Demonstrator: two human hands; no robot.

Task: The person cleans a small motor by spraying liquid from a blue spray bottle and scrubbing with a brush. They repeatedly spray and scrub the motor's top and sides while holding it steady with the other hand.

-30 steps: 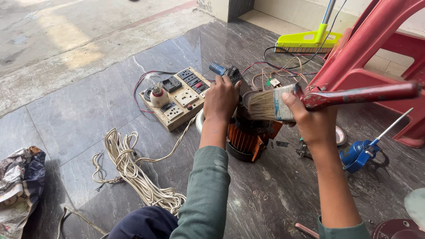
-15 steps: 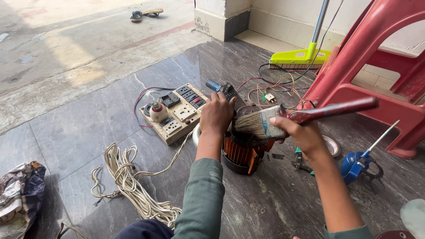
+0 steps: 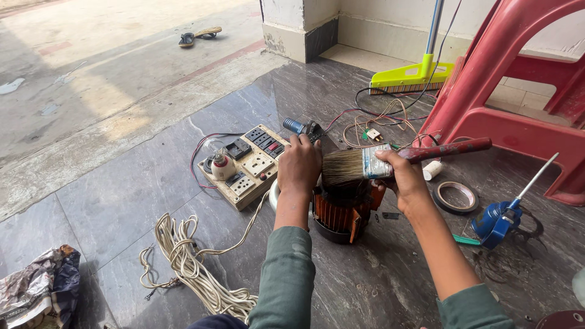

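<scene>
Head view looks down on a dark stone floor, and I read it from the big things inward. At far right stands a red plastic chair [image 3: 487, 91], with a yellow-green broom head [image 3: 411, 78] on the floor just left of it. Near left lies a loose coil of white cord [image 3: 195, 268]; beyond it sits a wooden switch board [image 3: 247, 167] carrying sockets and a bulb. Between my forearms, at centre, stands the motor [image 3: 341, 213] — orange windings showing at its side. My left hand [image 3: 298, 166] is closed over the motor's top. My right hand [image 3: 405, 176] is clamped on the red handle of a paintbrush [image 3: 365, 164], bristles pointing left, just beside the left hand. Right of the motor lie a tape roll [image 3: 456, 196] and a blue oil can [image 3: 496, 219].
</scene>
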